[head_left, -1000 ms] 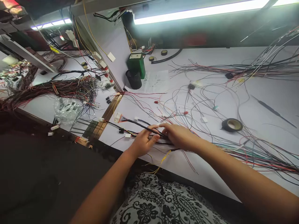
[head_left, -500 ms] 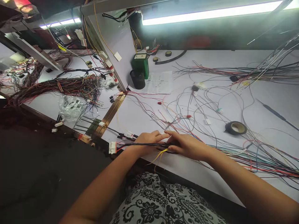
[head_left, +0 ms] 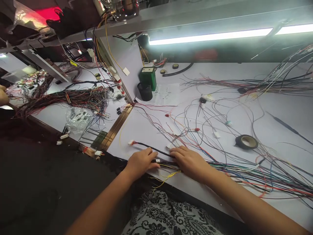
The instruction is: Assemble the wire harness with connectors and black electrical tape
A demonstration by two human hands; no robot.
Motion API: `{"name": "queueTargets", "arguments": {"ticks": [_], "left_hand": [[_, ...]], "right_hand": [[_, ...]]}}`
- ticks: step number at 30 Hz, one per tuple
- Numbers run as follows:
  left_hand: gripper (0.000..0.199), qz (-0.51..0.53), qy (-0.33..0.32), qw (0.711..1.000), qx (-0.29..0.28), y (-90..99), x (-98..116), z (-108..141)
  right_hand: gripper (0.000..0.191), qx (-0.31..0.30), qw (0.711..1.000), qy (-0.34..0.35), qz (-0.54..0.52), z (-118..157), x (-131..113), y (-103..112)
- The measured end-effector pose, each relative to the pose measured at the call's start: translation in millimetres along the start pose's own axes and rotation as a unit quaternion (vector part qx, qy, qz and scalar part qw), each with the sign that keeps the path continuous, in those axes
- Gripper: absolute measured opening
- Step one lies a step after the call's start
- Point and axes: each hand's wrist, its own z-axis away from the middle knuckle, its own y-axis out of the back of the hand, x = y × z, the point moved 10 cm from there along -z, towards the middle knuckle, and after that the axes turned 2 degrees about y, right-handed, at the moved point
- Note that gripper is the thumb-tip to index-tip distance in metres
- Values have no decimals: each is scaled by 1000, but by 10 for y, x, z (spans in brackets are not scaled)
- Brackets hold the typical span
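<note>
A wire harness (head_left: 202,164) with many coloured wires runs along the bench's near side. My left hand (head_left: 139,164) is curled over its left end, a small white connector (head_left: 157,161) showing between thumb and fingers. Further right, my right hand (head_left: 192,163) bends its fingers over the same bundle, pressing it down; its fingertips are partly hidden. A black-sleeved branch (head_left: 151,148) reaches up-left from the right hand and ends in a white connector (head_left: 131,142) lying on the bench. Yellow wires (head_left: 168,177) hang out toward my body between the hands.
A black tape roll (head_left: 246,142) and a dark pen-like tool (head_left: 285,123) lie to the right. Loose wires spread across the bench. Behind stand a black cup (head_left: 144,91) and a green box (head_left: 148,77). A metal strip (head_left: 117,125) borders the left side; another person's hand (head_left: 3,95) shows far left.
My hands have moved apart, the left one leftward. The black-sleeved branch with the white connector has swung from across my left wrist to beyond my hands. The view has tilted upward.
</note>
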Motion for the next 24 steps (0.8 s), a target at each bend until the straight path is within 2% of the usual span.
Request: {"name": "queueTargets", "arguments": {"ticks": [2, 5, 7, 10, 14, 17, 20, 22, 24], "left_hand": [[46, -6, -39, 999, 0, 15, 81, 8], [39, -27, -107, 994, -3, 122, 224, 5], [32, -35, -121, 992, 7, 202, 251, -4], [25, -26, -78, 996, 25, 222, 136, -18], [39, -14, -36, 998, 56, 121, -102, 50], [48, -4, 16, 999, 50, 28, -406, 116], [47, 48, 95, 994, 27, -12, -714, 160], [43, 77, 132, 988, 10, 5, -793, 169], [36, 56, 157, 986, 14, 92, -762, 164]], "right_hand": [[21, 14, 999, 21, 27, 3, -53, -2], [15, 21, 995, -31, 88, -17, 29, -2], [17, 19, 992, -59, 110, -32, 71, -4], [23, 22, 990, -72, 116, -35, 89, -18], [31, 13, 991, -81, 109, 26, 125, -78], [36, 12, 990, -84, 108, 93, 140, -113], [42, 16, 989, -87, 116, 147, 139, -150], [45, 15, 988, -89, 123, 171, 140, -181], [47, 13, 987, -91, 131, 187, 144, -211]]}}
